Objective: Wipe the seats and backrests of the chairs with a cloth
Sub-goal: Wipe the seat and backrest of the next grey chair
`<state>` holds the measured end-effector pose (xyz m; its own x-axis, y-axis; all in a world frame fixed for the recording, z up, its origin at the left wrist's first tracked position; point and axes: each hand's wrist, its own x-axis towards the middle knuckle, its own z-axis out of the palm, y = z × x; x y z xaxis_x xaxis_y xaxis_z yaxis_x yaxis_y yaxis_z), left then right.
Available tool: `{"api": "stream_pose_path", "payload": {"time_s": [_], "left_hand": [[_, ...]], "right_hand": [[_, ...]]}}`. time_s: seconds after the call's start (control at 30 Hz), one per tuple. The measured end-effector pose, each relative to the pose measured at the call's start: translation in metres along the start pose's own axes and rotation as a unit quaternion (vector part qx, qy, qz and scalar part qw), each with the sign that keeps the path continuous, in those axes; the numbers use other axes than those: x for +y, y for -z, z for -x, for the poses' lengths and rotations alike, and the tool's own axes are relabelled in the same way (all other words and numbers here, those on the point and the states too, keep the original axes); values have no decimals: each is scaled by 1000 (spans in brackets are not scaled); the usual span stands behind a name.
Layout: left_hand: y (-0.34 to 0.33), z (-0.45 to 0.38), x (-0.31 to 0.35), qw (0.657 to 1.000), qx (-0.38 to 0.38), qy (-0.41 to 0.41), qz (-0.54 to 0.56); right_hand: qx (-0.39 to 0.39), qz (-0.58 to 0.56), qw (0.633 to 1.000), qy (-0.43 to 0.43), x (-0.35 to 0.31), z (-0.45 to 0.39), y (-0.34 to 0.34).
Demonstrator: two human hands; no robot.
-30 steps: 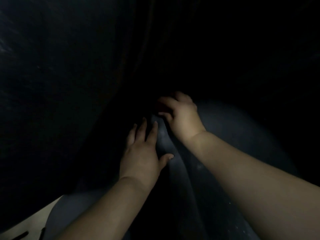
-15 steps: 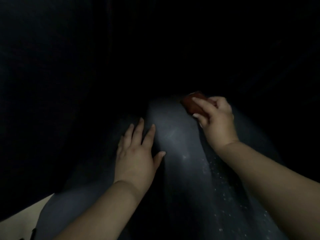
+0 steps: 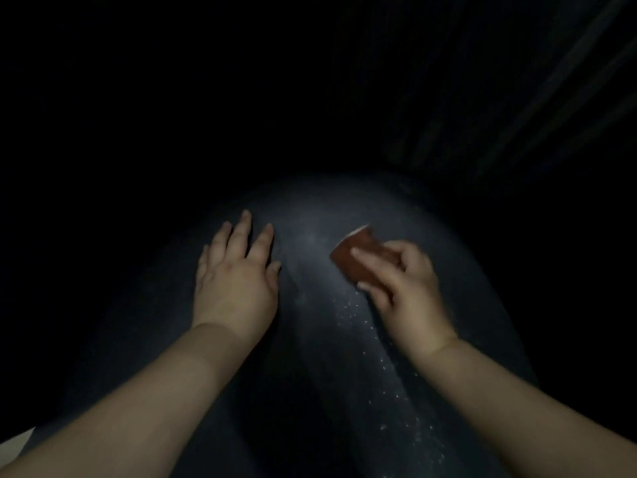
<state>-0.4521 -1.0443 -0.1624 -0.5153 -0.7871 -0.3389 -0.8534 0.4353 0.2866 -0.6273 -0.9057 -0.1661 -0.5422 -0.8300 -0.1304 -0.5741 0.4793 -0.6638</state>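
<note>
The scene is very dark. A dark grey rounded chair surface [image 3: 320,339] fills the lower middle of the head view, with pale specks scattered down its right half. My left hand [image 3: 238,274] rests flat on it, fingers straight and spread. To the right, my right hand [image 3: 403,288] pinches a small reddish-brown folded cloth [image 3: 356,251] between thumb and fingers, the cloth lying against the chair surface. Which part of the chair this is cannot be told.
Everything beyond the chair's rounded edge is black. Faint slanted lines [image 3: 551,108] show at the upper right. A small pale patch of floor [image 3: 17,443] shows at the lower left corner.
My right hand has come back toward me and to the right with the cloth, which now shows fully. The view has shifted so more of the chair surface shows. My left hand stays flat.
</note>
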Motion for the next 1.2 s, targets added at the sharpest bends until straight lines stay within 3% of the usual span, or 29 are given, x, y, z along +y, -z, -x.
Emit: {"api": "stream_pose_path", "payload": {"time_s": [0.07, 0.17, 0.27, 0.47, 0.6, 0.67, 0.8, 0.93, 1.0, 1.13, 1.2], "left_hand": [[-1, -2, 5, 1000, -2, -2, -5], [-3, -6, 11, 1000, -2, -8, -15], [-3, -8, 13, 1000, -8, -7, -19], [-3, -8, 11, 1000, -11, -6, -28], [-3, -9, 9, 1000, -10, -11, -12], [-4, -9, 8, 1000, -9, -11, -1], [-5, -11, 5, 1000, -14, -20, 7], [-3, -12, 1, 999, -24, -22, 6], [-2, -12, 0, 999, -26, -27, 5], [-2, -13, -2, 999, -24, -31, 10], [-4, -12, -3, 999, -27, -28, 19]], "right_hand": [[-3, 2, 999, 32, 5, 14, 6], [132, -19, 986, -101, 25, -12, 22], [160, 37, 971, -176, 27, -51, 24], [65, 48, 996, -28, -2, -22, -10], [193, 50, 964, -178, 22, -41, 7], [187, 70, 958, -205, 22, -79, 7], [93, 83, 989, -82, -7, -114, -12], [6, 49, 998, 50, -13, -58, -14], [-4, 52, 997, 53, -3, -41, -5], [79, 58, 994, -53, 7, -88, 1], [73, 48, 996, -36, -6, -98, -9]]}}
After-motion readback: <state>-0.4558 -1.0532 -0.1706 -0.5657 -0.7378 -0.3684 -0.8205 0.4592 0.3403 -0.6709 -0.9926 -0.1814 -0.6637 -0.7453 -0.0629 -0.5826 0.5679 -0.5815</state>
